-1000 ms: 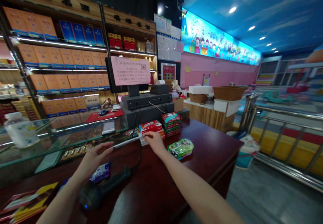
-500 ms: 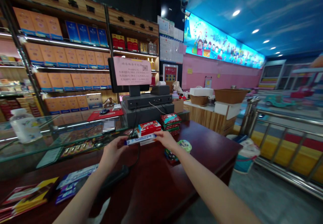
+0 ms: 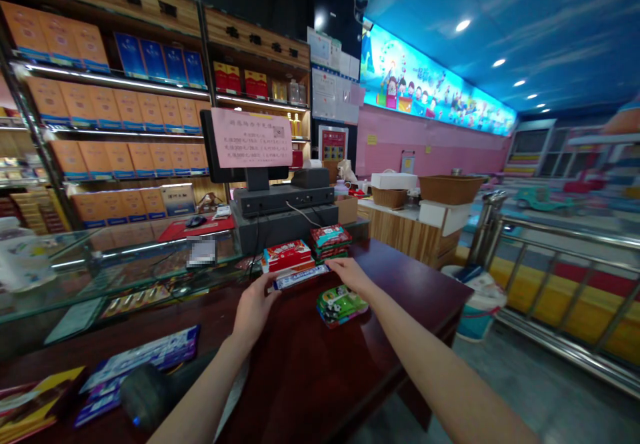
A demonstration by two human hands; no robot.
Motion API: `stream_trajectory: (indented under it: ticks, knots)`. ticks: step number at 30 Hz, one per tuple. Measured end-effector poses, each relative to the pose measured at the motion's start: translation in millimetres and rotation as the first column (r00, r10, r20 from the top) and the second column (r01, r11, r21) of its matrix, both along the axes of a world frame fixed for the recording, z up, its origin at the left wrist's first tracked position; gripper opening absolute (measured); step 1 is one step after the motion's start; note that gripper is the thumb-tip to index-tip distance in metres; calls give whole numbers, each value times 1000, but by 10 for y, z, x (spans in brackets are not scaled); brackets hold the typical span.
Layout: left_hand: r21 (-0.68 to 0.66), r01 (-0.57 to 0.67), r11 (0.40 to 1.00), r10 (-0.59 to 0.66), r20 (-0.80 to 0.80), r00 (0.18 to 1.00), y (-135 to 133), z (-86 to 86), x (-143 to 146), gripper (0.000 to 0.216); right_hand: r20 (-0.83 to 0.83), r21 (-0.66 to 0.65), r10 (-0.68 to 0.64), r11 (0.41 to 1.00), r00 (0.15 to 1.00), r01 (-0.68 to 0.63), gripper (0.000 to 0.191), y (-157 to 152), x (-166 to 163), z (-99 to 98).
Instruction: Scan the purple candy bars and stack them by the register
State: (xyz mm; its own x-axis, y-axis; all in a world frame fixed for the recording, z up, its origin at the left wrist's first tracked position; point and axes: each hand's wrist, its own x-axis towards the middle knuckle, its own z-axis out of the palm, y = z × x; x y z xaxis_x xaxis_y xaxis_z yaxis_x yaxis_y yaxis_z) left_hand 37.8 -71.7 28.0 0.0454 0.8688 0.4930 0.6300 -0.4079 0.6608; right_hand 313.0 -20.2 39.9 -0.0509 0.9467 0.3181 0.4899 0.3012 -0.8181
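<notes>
Both hands are at the ends of a slim blue-and-white snack packet (image 3: 301, 277), low over the dark counter or resting on it; I cannot tell which. My left hand (image 3: 254, 305) is closed on its left end, thumb and fingers bent. My right hand (image 3: 351, 276) pinches the right end. Just behind the packet is a red-and-white snack pack (image 3: 287, 256). To its right, several red-and-green packets (image 3: 330, 239) are stacked. A green packet with panda pictures (image 3: 343, 304) lies in front of my right hand.
A dark handheld scanner (image 3: 150, 394) lies by my left forearm. Blue-and-purple packets (image 3: 150, 357) and yellow-and-brown packets (image 3: 40, 404) are at the lower left. A monitor with a pink notice (image 3: 251, 141) stands behind. Right of the counter (image 3: 400, 277) are a bucket (image 3: 473, 311) and metal railing (image 3: 575, 284).
Both hands and the blue-and-white packet have moved right along the front of the red pack. The green panda packet, partly covered by my right arm before, now shows more fully. The view has shifted slightly.
</notes>
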Motion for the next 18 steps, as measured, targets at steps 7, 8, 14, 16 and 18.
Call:
stream_trajectory:
  ticks: [7, 8, 14, 16, 18]
  knots:
    - [4, 76, 997, -76, 31, 997, 248, -212, 367, 37, 67, -43, -48, 998, 997, 51, 36, 164, 383, -94]
    - [2, 80, 997, -80, 27, 996, 282, -239, 411, 37, 67, -49, -55, 997, 996, 58, 37, 186, 429, -117]
    - [-39, 104, 994, -105, -20, 994, 477, -380, 605, 35, 85, -90, -70, 993, 994, 77, 44, 309, 620, -254]
    - [-58, 111, 992, -113, -39, 993, 537, -428, 642, 36, 94, -104, -67, 992, 993, 77, 47, 353, 653, -296]
    - [-77, 117, 990, -122, -57, 991, 589, -475, 670, 39, 107, -118, -69, 990, 992, 81, 48, 399, 678, -337]
